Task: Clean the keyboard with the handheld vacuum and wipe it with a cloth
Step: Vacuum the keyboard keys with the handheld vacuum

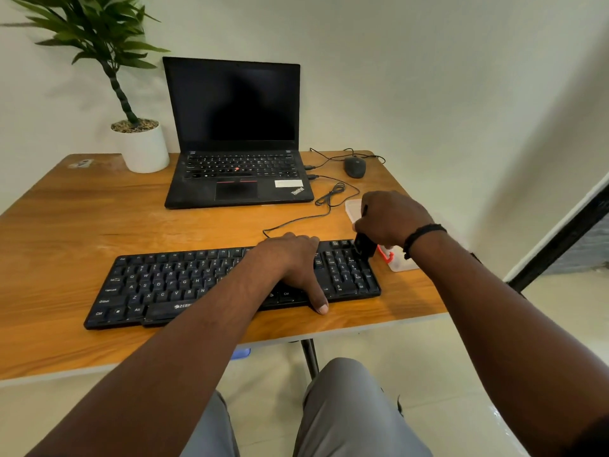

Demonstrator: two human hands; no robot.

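Note:
A black keyboard (158, 285) lies across the front of the wooden table (66, 225). My left hand (293, 262) rests flat on the keyboard's right-middle part, thumb over its front edge. My right hand (389, 219) grips a small black handheld vacuum (364, 247), its nozzle pointing down on the number pad's top right corner. No cloth that I can identify is in view.
A black laptop (237, 133) stands open behind the keyboard, with a mouse (355, 167) and loose cables (329, 196) to its right. A potted plant (141, 143) sits at the back left. A clear plastic box with a red clip (395, 260) lies under my right wrist near the table's right edge.

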